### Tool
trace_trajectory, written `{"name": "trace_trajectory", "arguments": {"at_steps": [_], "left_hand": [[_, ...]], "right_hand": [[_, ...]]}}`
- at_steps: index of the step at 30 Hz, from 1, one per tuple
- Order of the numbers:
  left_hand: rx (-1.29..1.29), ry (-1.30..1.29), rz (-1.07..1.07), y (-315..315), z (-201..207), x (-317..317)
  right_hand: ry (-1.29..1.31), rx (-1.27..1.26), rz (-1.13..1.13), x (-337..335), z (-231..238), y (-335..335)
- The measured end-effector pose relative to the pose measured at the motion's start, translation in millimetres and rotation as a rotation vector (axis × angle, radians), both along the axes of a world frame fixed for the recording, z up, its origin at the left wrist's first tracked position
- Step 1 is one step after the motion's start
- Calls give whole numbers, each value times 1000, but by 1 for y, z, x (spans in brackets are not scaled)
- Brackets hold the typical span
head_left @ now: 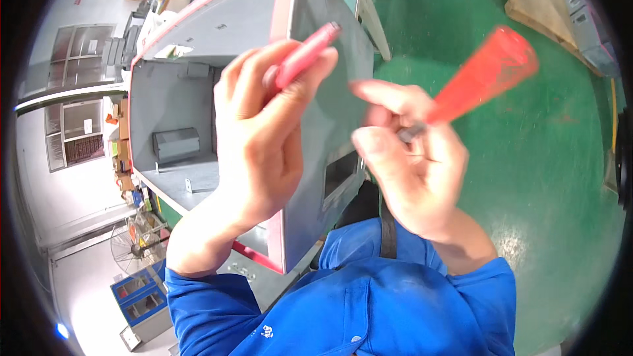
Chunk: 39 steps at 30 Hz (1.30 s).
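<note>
My left hand (264, 118) is closed around a slim pink-red cylinder (306, 59) with a dark end pointing up and away; it looks like a marker pen, but blur hides its exact kind. To its right, my right hand (415, 158) is closed, with the index finger stretched toward the left. From its fingers a red flared piece (484, 76) sticks out to the upper right, smeared by motion, with a dark grey part (412, 133) between the fingertips. The hands are apart, held up before a grey metal cabinet (333, 118) with red-edged frame.
Inside the cabinet's open front sits a grey box-shaped part (177, 145). A green floor (527, 224) stretches right, with a wooden board (537, 0) and grey drawers (580, 20) at the far right. A fan (138, 247) and a blue-framed cabinet (140, 296) stand lower left.
</note>
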<state>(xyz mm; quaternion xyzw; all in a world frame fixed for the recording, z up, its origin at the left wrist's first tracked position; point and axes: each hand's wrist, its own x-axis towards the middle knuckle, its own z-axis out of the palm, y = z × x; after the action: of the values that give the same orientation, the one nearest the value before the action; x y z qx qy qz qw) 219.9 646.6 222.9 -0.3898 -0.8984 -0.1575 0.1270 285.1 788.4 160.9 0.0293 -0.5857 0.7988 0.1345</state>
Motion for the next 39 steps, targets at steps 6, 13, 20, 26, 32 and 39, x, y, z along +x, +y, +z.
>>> {"name": "trace_trajectory", "arguments": {"at_steps": [6, 13, 20, 26, 32, 39], "left_hand": [[-193, 165, -12, 9, -3, 7], [-141, 99, -63, 7, -1, 9], [-121, -13, -42, 5, -7, 5], [-194, 49, -35, -7, -10, -2], [-117, -161, 31, -14, -12, 1], [-107, -203, 87, -17, -7, 9]], "right_hand": [[-100, -192, -173, -29, 9, -20], [-67, -230, -257, -30, -6, -5], [-425, -324, 90, 16, -109, 28], [-542, -278, 289, 49, -167, 14], [-832, -471, 482, 70, -182, 1], [-689, -190, 591, 71, -192, -8]]}}
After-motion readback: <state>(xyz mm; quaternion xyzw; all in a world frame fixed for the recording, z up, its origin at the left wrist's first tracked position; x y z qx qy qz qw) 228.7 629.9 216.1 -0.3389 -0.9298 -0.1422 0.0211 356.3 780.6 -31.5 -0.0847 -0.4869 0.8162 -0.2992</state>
